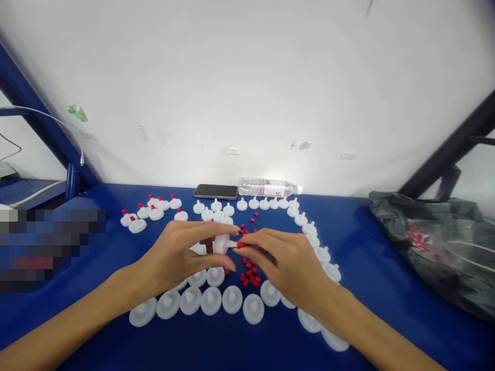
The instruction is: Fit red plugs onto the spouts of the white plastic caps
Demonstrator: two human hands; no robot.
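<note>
My left hand [181, 255] is closed on a white plastic nozzle cap [221, 244], gripping its round base between thumb and fingers. The narrow spout of that cap points right. In my right hand [280, 257], thumb and fingertips pinch a small red cap [240, 245] at the spout's tip; whether it is seated there I cannot tell. Loose red caps lie under and between my hands, such as a pile [251, 278] on the blue table. White nozzle caps without red tips [232, 300] form a ring around them.
Several white nozzle caps with red tips [157, 213] stand at the left. A phone [215, 191] and a clear water bottle [266, 187] lie along the wall. A black plastic bag [433, 247] holding red pieces sits on the right of the blue table [216, 345].
</note>
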